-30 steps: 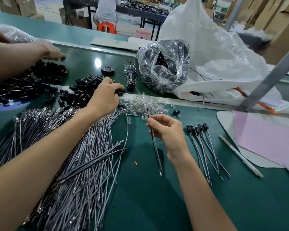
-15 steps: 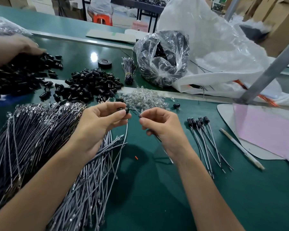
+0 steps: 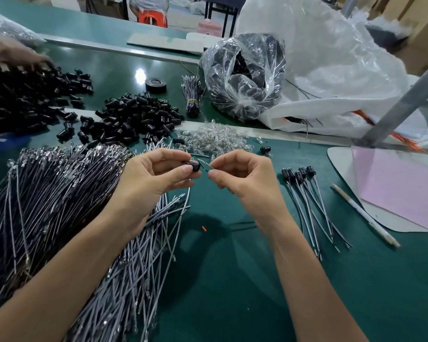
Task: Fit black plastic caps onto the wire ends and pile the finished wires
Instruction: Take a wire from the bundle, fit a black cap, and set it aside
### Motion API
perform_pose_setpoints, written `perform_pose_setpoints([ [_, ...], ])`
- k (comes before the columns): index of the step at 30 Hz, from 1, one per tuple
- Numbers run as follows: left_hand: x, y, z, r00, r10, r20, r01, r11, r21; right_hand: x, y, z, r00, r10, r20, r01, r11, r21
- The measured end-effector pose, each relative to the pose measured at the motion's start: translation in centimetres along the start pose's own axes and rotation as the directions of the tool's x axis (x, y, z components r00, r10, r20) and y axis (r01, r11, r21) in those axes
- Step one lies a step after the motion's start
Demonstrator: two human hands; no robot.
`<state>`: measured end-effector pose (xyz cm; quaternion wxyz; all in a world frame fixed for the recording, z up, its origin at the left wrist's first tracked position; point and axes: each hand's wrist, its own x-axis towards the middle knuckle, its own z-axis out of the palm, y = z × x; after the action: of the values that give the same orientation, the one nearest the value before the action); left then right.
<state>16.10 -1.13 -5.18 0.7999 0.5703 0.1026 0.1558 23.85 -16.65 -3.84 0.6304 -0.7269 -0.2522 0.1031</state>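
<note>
Left hand (image 3: 156, 178): thumb and forefinger pinch black cap (image 3: 195, 166), mouth turned right for insertion.
Right hand (image 3: 242, 176): fingertips pinch wire end (image 3: 205, 166), aimed at cap, just apart.
Capped wires (image 3: 311, 193): piled right.
Bare wires (image 3: 59, 193): heaped left.
Loose caps (image 3: 134, 117): far, seemingly within reach.

Bright overhead light glares on the green table (image 3: 139, 75); edges bow, far background blurs.

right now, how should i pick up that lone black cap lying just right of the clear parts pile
Probably pinch the lone black cap across its body, coming straight down from above: it lies alone on the green table, apart from the clear parts pile, so fingertips fit either side.
</note>
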Motion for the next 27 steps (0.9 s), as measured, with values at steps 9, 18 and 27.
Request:
perform_pose_setpoints([
  [9,0.04,-0.12,-0.25,0.999,0.043,0.007,-0.043,0.999,0.022,0.04,-0.22,-0.39,0.999,0.016,0.042,-0.016,1.0,0.013],
  [18,-0.09,-0.36,-0.11,0.997,0.08,0.025,-0.081,0.995,0.06,0.11,-0.03,-0.22,0.999,0.003,-0.035,-0.003,1.0,-0.007],
  [27,-0.27,-0.09,0.1,0.994,0.111,-0.012,-0.11,0.993,0.051,0.05,-0.19,-0.1,1.0,-0.01,-0.003,0.01,1.0,-0.012],
])
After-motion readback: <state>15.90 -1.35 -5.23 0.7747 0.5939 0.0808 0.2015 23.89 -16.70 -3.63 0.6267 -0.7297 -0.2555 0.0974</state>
